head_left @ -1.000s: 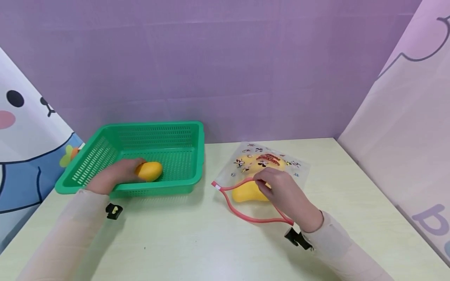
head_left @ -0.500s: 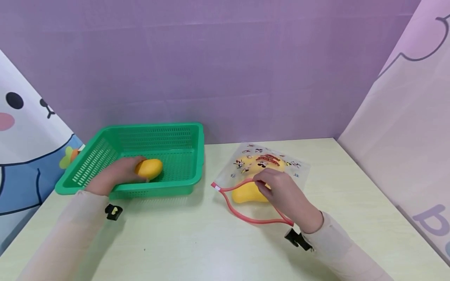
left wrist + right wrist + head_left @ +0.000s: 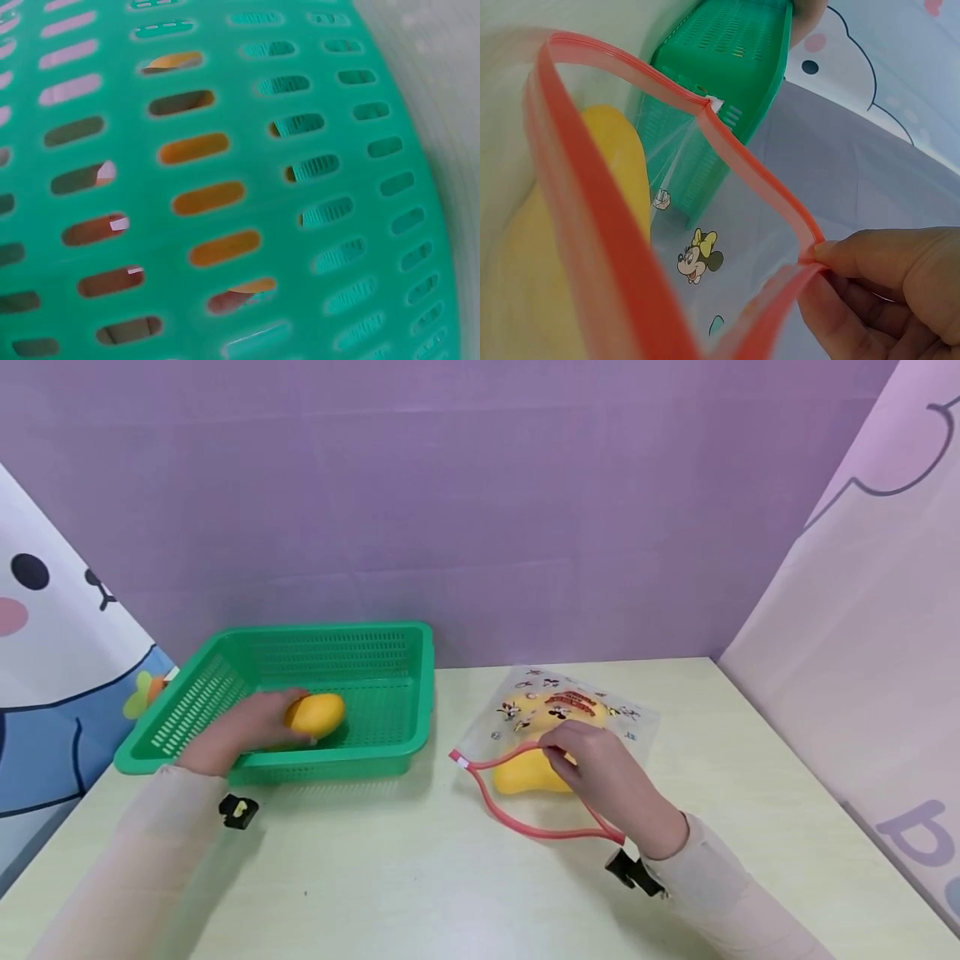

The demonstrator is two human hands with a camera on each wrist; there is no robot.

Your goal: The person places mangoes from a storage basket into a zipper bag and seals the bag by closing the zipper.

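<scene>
In the head view my left hand (image 3: 251,727) reaches over the near rim of the green basket (image 3: 315,764) and grips a yellow mango (image 3: 321,715) inside it. The left wrist view is filled by the slotted basket wall (image 3: 259,169), with orange-yellow showing through its slots. My right hand (image 3: 609,777) pinches the red zip edge (image 3: 517,749) of a clear printed bag (image 3: 491,714), spreading its mouth. Within the bag lie yellow fruits (image 3: 528,774), partly covered by the print. Thumb and forefinger (image 3: 855,259) meet on the zip edge in the right wrist view.
The basket stands at the back left of the pale table (image 3: 390,877), with the bag to its right. A purple cloth wall (image 3: 495,510) rises behind. Printed cloth panels (image 3: 870,677) flank both sides. Each wrist wears a small black clip (image 3: 238,811).
My left hand has raised the mango slightly within the basket. The right hand keeps its pinch on the bag's edge and has hardly moved.
</scene>
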